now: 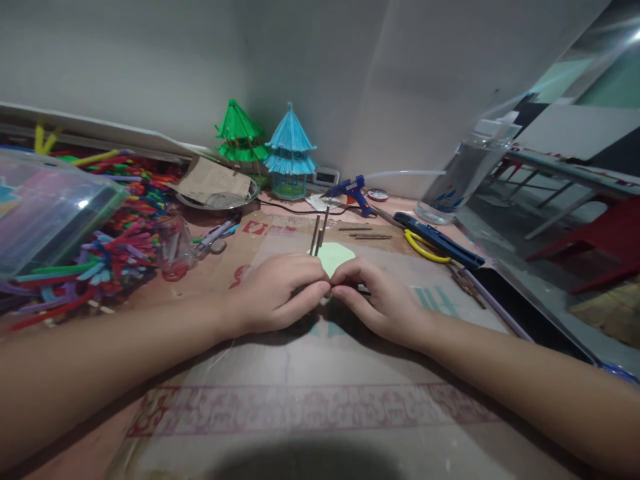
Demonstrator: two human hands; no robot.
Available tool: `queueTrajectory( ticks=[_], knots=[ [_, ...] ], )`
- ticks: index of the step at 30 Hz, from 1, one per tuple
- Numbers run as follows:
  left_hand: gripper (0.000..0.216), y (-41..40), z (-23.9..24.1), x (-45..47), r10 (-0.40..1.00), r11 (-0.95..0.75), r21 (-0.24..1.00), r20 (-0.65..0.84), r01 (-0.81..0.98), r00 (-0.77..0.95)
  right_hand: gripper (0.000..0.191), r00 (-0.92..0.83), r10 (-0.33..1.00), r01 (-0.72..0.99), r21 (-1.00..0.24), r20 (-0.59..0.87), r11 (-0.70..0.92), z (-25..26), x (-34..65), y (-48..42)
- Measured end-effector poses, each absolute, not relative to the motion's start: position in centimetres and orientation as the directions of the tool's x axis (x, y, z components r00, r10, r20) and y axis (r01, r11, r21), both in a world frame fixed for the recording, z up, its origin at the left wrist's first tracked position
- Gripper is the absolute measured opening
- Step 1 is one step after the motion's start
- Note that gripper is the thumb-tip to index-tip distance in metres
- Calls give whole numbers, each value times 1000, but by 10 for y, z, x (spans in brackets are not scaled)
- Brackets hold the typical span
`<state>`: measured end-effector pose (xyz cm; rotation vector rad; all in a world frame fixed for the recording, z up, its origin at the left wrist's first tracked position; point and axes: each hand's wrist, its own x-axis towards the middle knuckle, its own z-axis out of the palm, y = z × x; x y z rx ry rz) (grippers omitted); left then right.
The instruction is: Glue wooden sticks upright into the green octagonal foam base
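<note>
A pale green piece [338,255] with cut corners lies on the cardboard, and several thin brown sticks [320,233] stand upright at its left side. My left hand [283,287] is closed at its near edge, thumb pressed against the index finger. Opposite it, my right hand [377,297] is pinched the same way. The fingertips of both hands meet in front of the green piece; anything between them is hidden or too small to make out. More brown sticks [371,237] lie flat behind the green piece.
A blue glue gun [357,193] rests behind, near blue [290,150] and green [239,137] model pavilions. Coloured pipe cleaners [115,247] and a clear plastic box [55,213] crowd the left. Yellow-handled pliers [425,247], a dark blue cutter [440,240] and a clear bottle [455,177] are right.
</note>
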<state>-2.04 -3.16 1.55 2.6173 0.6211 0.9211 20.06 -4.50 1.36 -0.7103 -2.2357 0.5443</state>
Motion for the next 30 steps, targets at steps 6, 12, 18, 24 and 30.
queueTrajectory(
  ticks=[6,12,18,24,30],
  knots=[
    [25,-31,18,-21,418,-907,286,510,310,752,10,-414,814,114,-865,407,490,23,198,-56],
    [25,-26,12,-26,336,-942,164,484,293,808,21,-457,826,-77,-940,329,331,27,196,-64],
    [19,-22,2,-25,243,-970,118,519,214,819,21,-487,804,-17,-925,340,380,21,194,-63],
    [23,-21,3,-21,189,-979,39,562,202,806,21,-492,829,7,-951,266,309,23,192,-63],
    [20,-23,5,-20,214,-972,36,538,232,815,22,-521,804,36,-934,287,356,23,193,-60]
  ],
)
